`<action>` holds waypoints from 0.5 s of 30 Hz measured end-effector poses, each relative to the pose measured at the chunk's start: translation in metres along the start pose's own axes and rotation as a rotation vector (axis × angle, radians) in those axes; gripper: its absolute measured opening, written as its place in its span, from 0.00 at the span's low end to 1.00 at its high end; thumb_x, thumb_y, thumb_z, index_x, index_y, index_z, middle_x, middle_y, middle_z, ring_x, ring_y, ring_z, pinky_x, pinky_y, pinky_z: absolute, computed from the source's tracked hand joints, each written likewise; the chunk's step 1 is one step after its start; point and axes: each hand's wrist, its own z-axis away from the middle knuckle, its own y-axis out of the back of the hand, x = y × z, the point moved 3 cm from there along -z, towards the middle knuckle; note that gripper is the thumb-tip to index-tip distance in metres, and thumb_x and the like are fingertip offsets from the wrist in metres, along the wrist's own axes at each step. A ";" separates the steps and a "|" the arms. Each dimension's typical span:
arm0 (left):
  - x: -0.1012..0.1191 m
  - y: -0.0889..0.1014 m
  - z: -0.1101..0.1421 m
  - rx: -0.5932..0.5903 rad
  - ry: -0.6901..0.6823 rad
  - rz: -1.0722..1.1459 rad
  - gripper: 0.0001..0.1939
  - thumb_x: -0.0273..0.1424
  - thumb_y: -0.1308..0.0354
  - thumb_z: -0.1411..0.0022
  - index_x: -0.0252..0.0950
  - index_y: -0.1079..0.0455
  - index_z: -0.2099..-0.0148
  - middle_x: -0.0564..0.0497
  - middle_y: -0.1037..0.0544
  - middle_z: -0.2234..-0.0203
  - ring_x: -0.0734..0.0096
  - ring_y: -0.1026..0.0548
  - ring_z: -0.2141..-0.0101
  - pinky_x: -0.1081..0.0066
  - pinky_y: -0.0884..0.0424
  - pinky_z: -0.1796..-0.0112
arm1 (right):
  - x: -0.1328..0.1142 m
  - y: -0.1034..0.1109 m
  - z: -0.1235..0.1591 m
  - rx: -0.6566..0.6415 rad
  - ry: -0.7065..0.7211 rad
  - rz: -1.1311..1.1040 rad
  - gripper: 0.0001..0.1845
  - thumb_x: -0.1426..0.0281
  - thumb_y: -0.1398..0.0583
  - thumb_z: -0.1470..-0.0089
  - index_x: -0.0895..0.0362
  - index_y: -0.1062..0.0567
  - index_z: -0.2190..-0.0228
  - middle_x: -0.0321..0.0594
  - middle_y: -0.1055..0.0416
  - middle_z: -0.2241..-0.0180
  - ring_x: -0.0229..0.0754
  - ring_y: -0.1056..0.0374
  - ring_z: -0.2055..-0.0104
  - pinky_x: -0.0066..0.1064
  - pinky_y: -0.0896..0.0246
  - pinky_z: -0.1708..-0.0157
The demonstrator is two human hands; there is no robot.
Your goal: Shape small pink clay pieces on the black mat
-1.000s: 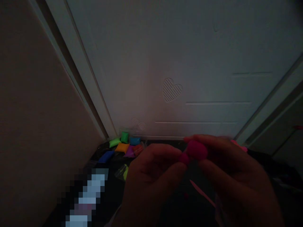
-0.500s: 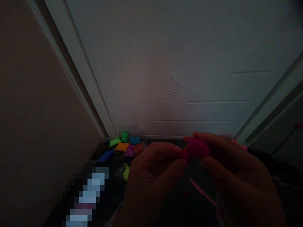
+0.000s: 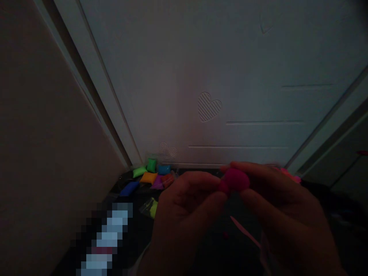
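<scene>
The scene is very dark. My right hand pinches a magenta lump of clay between thumb and fingers, held up in front of me. My left hand has its thumb and forefinger closed on a smaller bit at the lump's left end. A thin pink stick lies on the dark surface below my hands.
Several small coloured clay packets (green, orange, blue, purple, red) lie on the dark surface by the foot of a white door with a heart pattern. A yellow-green packet lies nearer. A beige panel stands at left.
Both hands stay together on the magenta clay; they shifted only slightly, and the view tilted a little.
</scene>
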 end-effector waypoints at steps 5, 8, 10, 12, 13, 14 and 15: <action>0.008 0.005 -0.004 0.100 -0.078 -0.053 0.13 0.26 0.42 0.50 0.40 0.33 0.59 0.54 0.22 0.72 0.75 0.25 0.72 0.77 0.30 0.71 | 0.006 0.000 -0.013 0.006 -0.053 -0.100 0.13 0.67 0.39 0.54 0.46 0.28 0.63 0.33 0.26 0.66 0.39 0.30 0.64 0.28 0.32 0.66; 0.003 0.012 -0.015 0.077 -0.083 -0.207 0.12 0.30 0.43 0.49 0.38 0.34 0.59 0.52 0.23 0.69 0.73 0.26 0.69 0.75 0.30 0.69 | 0.013 -0.002 -0.022 -0.035 -0.090 -0.100 0.13 0.67 0.38 0.55 0.49 0.28 0.64 0.34 0.26 0.65 0.38 0.30 0.63 0.28 0.34 0.63; -0.007 0.017 -0.023 0.024 -0.077 -0.317 0.12 0.32 0.44 0.48 0.38 0.33 0.59 0.50 0.24 0.66 0.71 0.26 0.65 0.73 0.30 0.65 | 0.022 -0.004 -0.026 -0.075 -0.122 -0.096 0.14 0.67 0.38 0.56 0.51 0.30 0.64 0.34 0.27 0.64 0.37 0.31 0.61 0.29 0.35 0.60; -0.022 0.025 -0.030 0.021 -0.083 -0.411 0.13 0.34 0.46 0.46 0.38 0.33 0.57 0.49 0.25 0.62 0.69 0.28 0.61 0.71 0.32 0.61 | 0.039 -0.006 -0.027 -0.124 -0.169 -0.079 0.15 0.67 0.38 0.56 0.52 0.31 0.63 0.35 0.28 0.62 0.37 0.32 0.60 0.31 0.36 0.59; -0.030 0.029 -0.032 0.029 -0.078 -0.465 0.14 0.34 0.47 0.45 0.38 0.34 0.55 0.48 0.26 0.61 0.69 0.28 0.60 0.69 0.33 0.60 | 0.050 -0.006 -0.026 -0.161 -0.187 -0.048 0.17 0.67 0.38 0.56 0.52 0.32 0.61 0.36 0.29 0.61 0.37 0.32 0.59 0.31 0.37 0.59; -0.039 0.034 -0.032 0.034 -0.066 -0.520 0.15 0.34 0.48 0.45 0.37 0.34 0.55 0.47 0.27 0.59 0.68 0.29 0.59 0.68 0.33 0.58 | 0.062 -0.007 -0.023 -0.219 -0.205 -0.004 0.18 0.66 0.39 0.56 0.53 0.33 0.60 0.37 0.29 0.60 0.37 0.33 0.58 0.32 0.38 0.57; -0.047 0.038 -0.031 0.040 -0.067 -0.566 0.15 0.34 0.48 0.45 0.36 0.34 0.55 0.46 0.27 0.59 0.67 0.29 0.59 0.66 0.34 0.57 | 0.074 -0.007 -0.019 -0.284 -0.218 0.048 0.17 0.66 0.39 0.55 0.54 0.32 0.60 0.38 0.30 0.59 0.38 0.33 0.57 0.33 0.40 0.55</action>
